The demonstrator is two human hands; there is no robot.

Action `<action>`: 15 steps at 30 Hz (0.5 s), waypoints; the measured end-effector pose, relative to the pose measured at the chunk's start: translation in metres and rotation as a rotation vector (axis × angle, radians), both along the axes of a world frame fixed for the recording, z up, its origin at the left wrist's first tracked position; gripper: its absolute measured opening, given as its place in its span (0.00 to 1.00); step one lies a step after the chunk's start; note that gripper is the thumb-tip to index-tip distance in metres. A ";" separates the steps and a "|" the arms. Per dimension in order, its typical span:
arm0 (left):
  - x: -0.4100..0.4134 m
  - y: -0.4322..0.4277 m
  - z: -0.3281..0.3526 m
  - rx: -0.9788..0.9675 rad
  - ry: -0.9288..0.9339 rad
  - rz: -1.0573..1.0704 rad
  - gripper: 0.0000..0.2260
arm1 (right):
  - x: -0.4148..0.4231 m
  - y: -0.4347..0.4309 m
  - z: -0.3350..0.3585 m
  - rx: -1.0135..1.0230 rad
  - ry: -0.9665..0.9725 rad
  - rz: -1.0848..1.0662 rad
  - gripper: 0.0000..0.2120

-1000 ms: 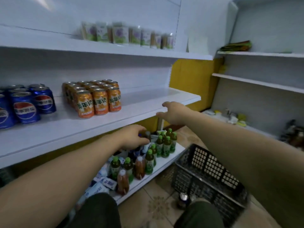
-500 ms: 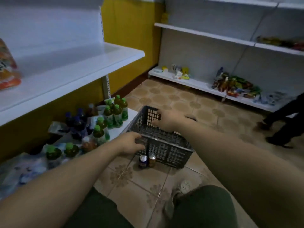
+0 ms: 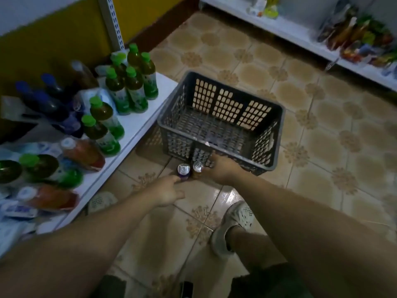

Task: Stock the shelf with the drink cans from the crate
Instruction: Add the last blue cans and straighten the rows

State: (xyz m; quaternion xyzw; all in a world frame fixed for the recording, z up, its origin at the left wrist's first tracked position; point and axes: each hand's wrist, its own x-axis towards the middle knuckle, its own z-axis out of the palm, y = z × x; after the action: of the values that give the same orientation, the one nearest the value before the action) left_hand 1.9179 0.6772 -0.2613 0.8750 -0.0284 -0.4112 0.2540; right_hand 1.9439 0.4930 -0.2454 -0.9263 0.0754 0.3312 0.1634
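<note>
A dark grey slotted crate [image 3: 217,147] stands on the tiled floor with nothing visible inside. Two drink cans stand side by side on the floor against its near wall: a purple-blue can [image 3: 183,171] and a brownish-orange can [image 3: 197,168]. My left hand [image 3: 167,190] reaches in from the lower left; its index finger touches the base of the purple-blue can and its thumb is spread apart below. My right hand [image 3: 220,168] curls its fingers round the right side of the brownish-orange can. The white bottom shelf [image 3: 137,125] lies to the left.
Green-capped tea bottles [image 3: 133,82], blue-capped bottles and packets crowd the bottom shelf. Another low shelf [image 3: 300,33] with snack packets runs along the far right. My shoes [image 3: 234,220] rest on the tiles just behind the cans.
My view has tilted down from the shelves to the floor. Both hands have dropped from the crate's rim to the two cans in front of it.
</note>
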 end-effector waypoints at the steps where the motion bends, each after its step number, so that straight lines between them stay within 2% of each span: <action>1: 0.010 -0.002 -0.015 0.002 0.012 0.015 0.27 | 0.009 -0.001 -0.020 0.016 0.030 -0.005 0.28; 6: 0.060 -0.006 -0.095 0.032 0.054 0.016 0.24 | 0.050 0.001 -0.109 0.088 0.119 -0.011 0.27; 11: 0.089 -0.001 -0.169 0.046 0.128 0.016 0.25 | 0.080 0.022 -0.196 0.041 0.073 0.169 0.24; 15: 0.096 0.001 -0.214 0.034 0.190 0.038 0.25 | 0.086 0.035 -0.242 -0.099 0.023 0.473 0.38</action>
State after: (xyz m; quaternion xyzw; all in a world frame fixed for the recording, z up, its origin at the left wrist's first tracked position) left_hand 2.0141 0.6777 -0.4749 0.8367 0.0196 -0.4878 0.2482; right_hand 2.0298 0.5282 -0.4876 -0.9211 -0.1256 0.3667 0.0350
